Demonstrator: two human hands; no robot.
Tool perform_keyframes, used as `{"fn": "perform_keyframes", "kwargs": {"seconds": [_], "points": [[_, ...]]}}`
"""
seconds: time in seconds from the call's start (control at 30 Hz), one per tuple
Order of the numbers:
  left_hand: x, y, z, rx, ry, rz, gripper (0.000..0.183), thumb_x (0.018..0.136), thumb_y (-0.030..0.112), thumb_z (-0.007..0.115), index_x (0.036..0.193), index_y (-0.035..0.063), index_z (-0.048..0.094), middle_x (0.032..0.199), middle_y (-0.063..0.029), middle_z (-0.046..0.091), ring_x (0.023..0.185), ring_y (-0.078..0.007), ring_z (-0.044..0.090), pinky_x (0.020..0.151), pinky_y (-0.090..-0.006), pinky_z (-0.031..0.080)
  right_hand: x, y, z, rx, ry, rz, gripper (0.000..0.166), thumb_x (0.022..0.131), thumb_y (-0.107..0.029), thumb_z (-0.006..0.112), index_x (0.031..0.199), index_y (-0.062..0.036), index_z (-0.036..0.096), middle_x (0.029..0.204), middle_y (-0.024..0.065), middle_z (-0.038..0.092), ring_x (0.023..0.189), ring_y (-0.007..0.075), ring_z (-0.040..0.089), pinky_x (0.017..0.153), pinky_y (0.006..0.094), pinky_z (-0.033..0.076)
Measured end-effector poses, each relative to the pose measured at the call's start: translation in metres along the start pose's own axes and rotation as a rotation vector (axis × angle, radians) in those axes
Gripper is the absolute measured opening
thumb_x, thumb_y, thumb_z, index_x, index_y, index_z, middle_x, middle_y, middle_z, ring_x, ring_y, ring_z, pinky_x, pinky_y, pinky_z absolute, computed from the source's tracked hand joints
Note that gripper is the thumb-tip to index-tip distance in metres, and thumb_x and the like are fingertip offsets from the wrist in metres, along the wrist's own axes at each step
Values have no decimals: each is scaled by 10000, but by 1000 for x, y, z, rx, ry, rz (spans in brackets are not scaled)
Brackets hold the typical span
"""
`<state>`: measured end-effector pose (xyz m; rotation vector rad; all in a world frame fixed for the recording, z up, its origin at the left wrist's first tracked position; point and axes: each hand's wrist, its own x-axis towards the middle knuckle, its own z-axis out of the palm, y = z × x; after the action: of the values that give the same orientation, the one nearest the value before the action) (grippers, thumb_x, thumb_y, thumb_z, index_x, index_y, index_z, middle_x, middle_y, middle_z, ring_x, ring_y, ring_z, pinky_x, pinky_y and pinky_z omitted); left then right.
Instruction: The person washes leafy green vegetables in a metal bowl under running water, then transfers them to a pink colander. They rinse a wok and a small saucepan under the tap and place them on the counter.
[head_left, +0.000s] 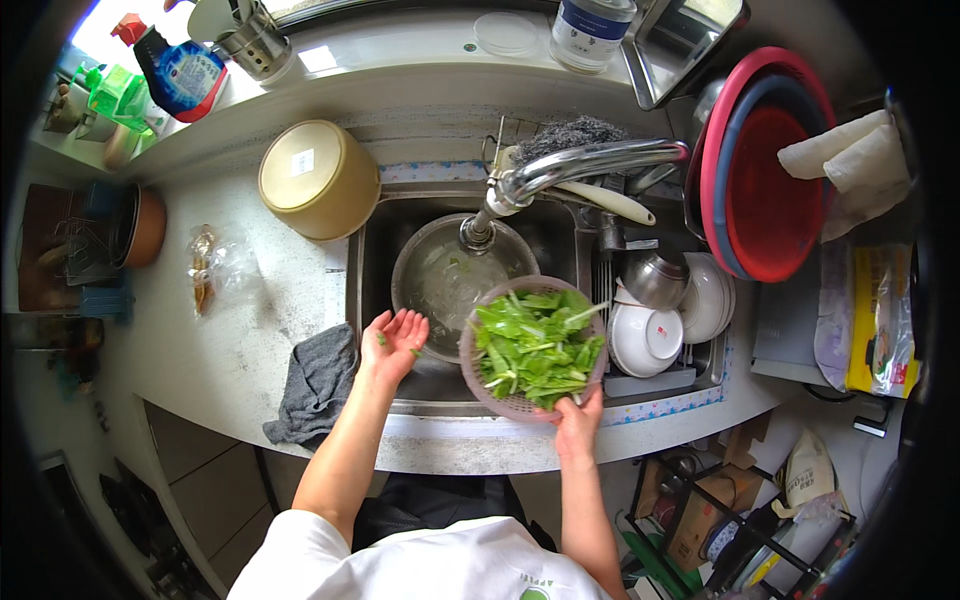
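Note:
My right hand (577, 424) grips the near rim of a pinkish plastic colander (469, 356). Cut leafy greens (536, 341) fill the colander, which is held over the right part of the sink (375, 262). To its left, my left hand (395, 341) is palm up with fingers spread, small green leaf scraps clinging to it. Beyond both hands, a round metal basin (401, 266) of water sits in the sink, with a few leaf bits in it. Part of the basin is hidden by the colander. The chrome faucet (592, 161) has its spout (477, 236) above the basin.
A grey cloth (315, 386) lies left of the sink, near an upturned yellowish pot (322, 180) and a clear plastic bag (229, 262). White bowls (645, 337) stand on a rack at right. Red and blue basins (772, 180) hang above them. Bottles (180, 75) line the sill.

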<state>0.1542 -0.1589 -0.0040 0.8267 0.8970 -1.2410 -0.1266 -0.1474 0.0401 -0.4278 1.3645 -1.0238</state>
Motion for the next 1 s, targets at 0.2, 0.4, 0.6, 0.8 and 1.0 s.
{"fn": "perform_keyframes", "kwargs": {"seconds": [0.2, 0.4, 0.6, 0.8, 1.0], "points": [[-132, -59, 72, 185, -615, -7, 229, 863, 226, 451, 878, 11, 529, 732, -104, 548, 731, -241, 537, 784, -383, 446, -2, -7, -21, -43, 88, -34, 432, 640, 144, 414, 1034, -32, 390, 975, 98, 494, 740, 210, 572, 492, 336, 557], [-91, -124, 45, 1494, -800, 1456, 256, 726, -59, 540, 974, -5, 503, 995, -191, 515, 920, -359, 525, 839, -399, 410, -9, 4, 18, -78, -46, -1, 389, 646, 133, 434, 999, -29, 407, 941, 85, 493, 754, 193, 566, 480, 291, 532], [-76, -91, 75, 696, -635, 846, 73, 833, -28, 478, 902, -11, 499, 861, -85, 561, 768, -158, 580, 714, -278, 508, 4, 24, -11, -142, 29, 0, 441, 645, 136, 434, 1054, -31, 424, 966, 89, 518, 751, 197, 580, 492, 307, 544], [121, -53, 8, 1775, 88, 1209, 531, 795, 281, 553, 1211, 5, 372, 1169, -258, 410, 1079, -425, 379, 932, -451, 301, -22, -1, -27, 8, 88, 9, 573, 629, 147, 407, 1158, -69, 361, 1086, 98, 453, 833, 246, 564, 485, 363, 555], [176, -71, -45, 2249, 28, 1228, 460, 762, 189, 547, 1190, 71, 427, 1170, -184, 443, 1078, -363, 410, 901, -489, 315, -31, -6, -35, -68, 48, -10, 631, 610, 155, 382, 1201, -61, 335, 1098, 117, 464, 860, 270, 564, 483, 369, 552]]}}
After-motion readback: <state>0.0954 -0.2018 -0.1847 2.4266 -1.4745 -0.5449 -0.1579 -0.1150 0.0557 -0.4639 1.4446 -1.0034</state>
